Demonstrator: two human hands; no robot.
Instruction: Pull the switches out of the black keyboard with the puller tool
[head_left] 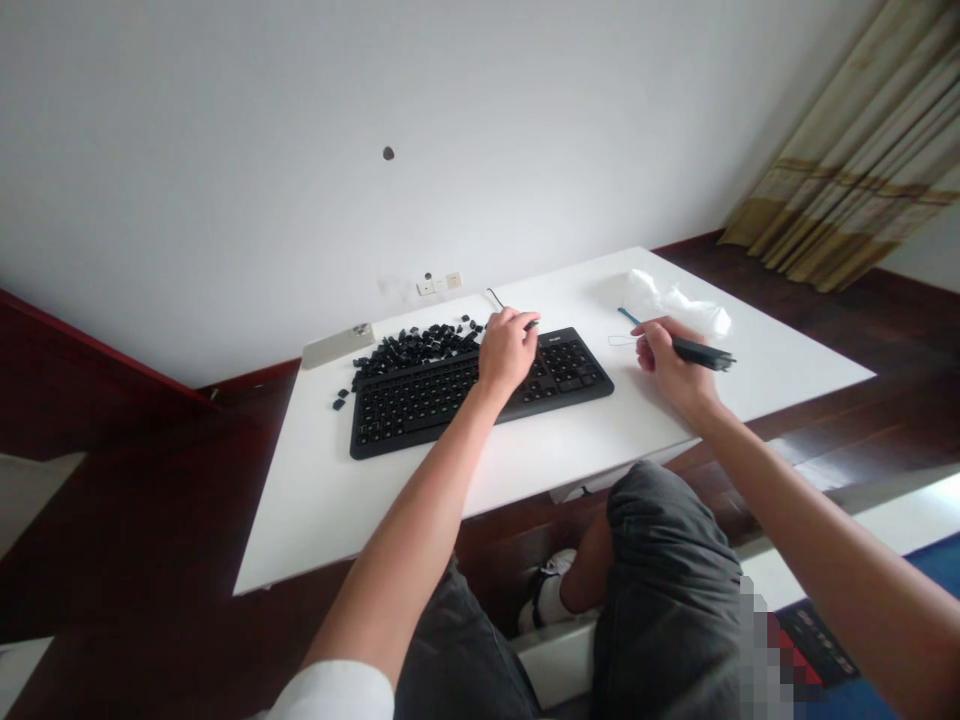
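Note:
A black keyboard (480,400) lies on the white table, many of its switches showing without caps. Over its upper right part is my left hand (508,350), fingers pinched on a small dark piece that looks like a keycap (532,324). To the right of the keyboard, my right hand (675,375) is closed around a keycap puller with a black handle (703,354). Its thin wire loops (619,341) point left, toward the keyboard. A heap of loose black keycaps (416,347) spreads behind the keyboard.
A phone (337,346) rests at the table's back left. Crumpled white plastic (675,303) lies at the back right, with a thin blue stick (628,316) near my right hand. A dark cable (495,298) runs behind the keyboard. My knees are under the table's front edge (480,510).

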